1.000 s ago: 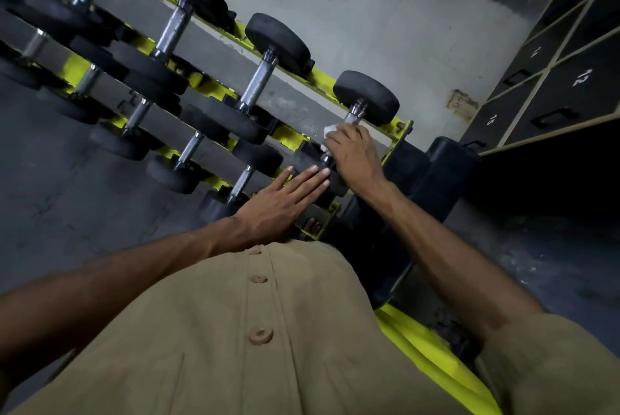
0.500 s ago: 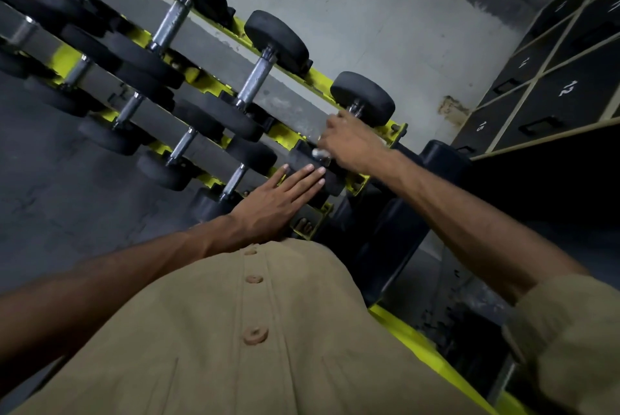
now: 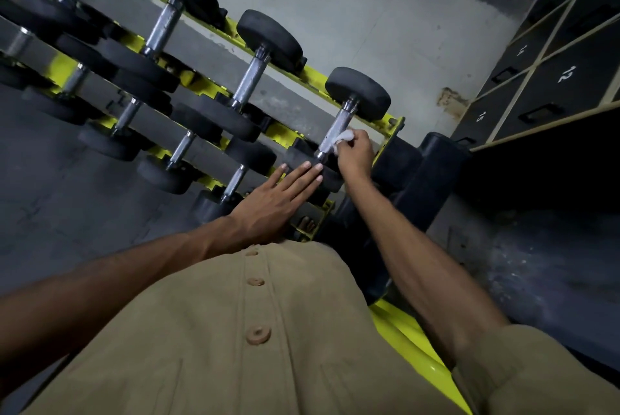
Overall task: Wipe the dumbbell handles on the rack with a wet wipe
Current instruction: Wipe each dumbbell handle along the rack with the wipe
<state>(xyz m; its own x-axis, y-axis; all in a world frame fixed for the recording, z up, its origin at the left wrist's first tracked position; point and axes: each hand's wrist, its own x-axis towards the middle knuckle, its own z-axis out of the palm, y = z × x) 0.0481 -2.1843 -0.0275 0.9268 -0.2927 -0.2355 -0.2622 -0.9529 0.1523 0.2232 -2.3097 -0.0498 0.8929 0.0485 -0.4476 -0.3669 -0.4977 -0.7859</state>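
We look down over a tan buttoned shirt [image 3: 255,330] at a yellow rack [image 3: 391,132] holding rows of black-ended dumbbells. Our right hand [image 3: 355,154] pinches a crumpled white wet wipe [image 3: 343,138] against the lower part of the metal handle [image 3: 337,131] of the end dumbbell [image 3: 358,92] on the upper tier. Our left hand [image 3: 275,203] lies flat, fingers straight, with its fingertips on that dumbbell's near black end. To the right stand dark numbered lockers [image 3: 553,85] against a grey wall [image 3: 369,5].
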